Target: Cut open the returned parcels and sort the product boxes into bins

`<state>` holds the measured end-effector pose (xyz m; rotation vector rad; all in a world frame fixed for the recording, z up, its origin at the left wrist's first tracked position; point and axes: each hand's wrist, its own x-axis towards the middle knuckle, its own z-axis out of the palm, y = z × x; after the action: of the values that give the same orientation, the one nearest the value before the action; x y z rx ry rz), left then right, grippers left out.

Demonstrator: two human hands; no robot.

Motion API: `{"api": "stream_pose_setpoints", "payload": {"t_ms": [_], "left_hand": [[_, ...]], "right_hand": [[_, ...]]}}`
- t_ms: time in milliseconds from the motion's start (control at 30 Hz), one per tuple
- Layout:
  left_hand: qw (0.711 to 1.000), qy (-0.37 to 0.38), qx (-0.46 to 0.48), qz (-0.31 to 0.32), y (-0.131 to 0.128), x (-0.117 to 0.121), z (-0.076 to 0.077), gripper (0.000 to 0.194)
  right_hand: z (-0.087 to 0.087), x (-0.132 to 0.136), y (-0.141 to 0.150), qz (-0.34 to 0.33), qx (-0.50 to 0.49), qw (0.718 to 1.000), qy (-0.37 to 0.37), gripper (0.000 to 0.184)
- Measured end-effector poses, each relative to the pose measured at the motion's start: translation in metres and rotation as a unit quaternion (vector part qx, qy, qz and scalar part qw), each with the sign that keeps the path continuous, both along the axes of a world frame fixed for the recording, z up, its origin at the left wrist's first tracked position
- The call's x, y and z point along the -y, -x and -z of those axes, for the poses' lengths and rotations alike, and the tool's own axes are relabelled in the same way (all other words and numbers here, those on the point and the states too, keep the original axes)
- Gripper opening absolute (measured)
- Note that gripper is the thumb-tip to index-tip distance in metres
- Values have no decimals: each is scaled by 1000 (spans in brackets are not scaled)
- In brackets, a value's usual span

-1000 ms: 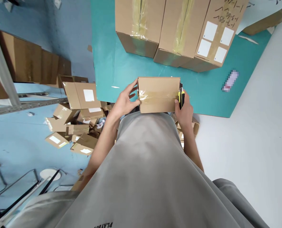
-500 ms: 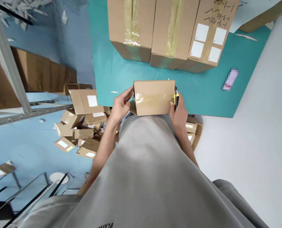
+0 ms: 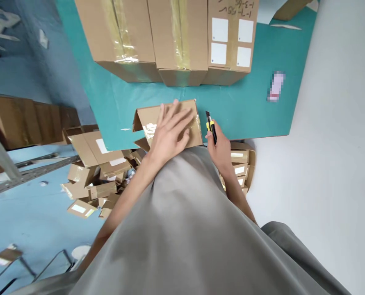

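Note:
A small cardboard box with clear tape across it lies at the near edge of the green table, against my body. Its left end stands open, with a flap sticking out. My left hand is spread flat on the box's top face, fingers apart. In my right hand is a yellow and black box cutter, its blade end pointing away from me. The cutter is just right of the box's right end, apart from it.
Three large taped cartons stand at the back of the green table. A pixelated pinkish item lies to the right. Opened boxes are heaped on the floor at left, near a metal rack. More small boxes sit below the table edge at right.
My left hand has moved from the box's left end onto its top. My right hand with the box cutter has come away from the right end. The view has shifted right.

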<state>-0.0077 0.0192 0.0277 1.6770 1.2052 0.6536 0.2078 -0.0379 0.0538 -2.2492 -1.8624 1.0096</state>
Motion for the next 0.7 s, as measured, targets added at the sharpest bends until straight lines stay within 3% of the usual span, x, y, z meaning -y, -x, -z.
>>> {"api": "stream_pose_setpoints", "payload": {"t_ms": [100, 200, 467, 700], "left_hand": [[999, 5, -16, 38, -16, -1, 4, 37], [998, -6, -48, 48, -16, 0, 7, 30], [997, -20, -59, 49, -14, 0, 13, 27], [995, -62, -58, 45, -10, 4, 29, 30]], "right_hand": [[-8, 4, 5, 8, -17, 1000, 3, 64], [-16, 2, 12, -9, 0, 999, 37, 63], [-27, -13, 25, -13, 43, 992, 115, 68], [-40, -28, 47, -22, 99, 980, 169, 67]]}}
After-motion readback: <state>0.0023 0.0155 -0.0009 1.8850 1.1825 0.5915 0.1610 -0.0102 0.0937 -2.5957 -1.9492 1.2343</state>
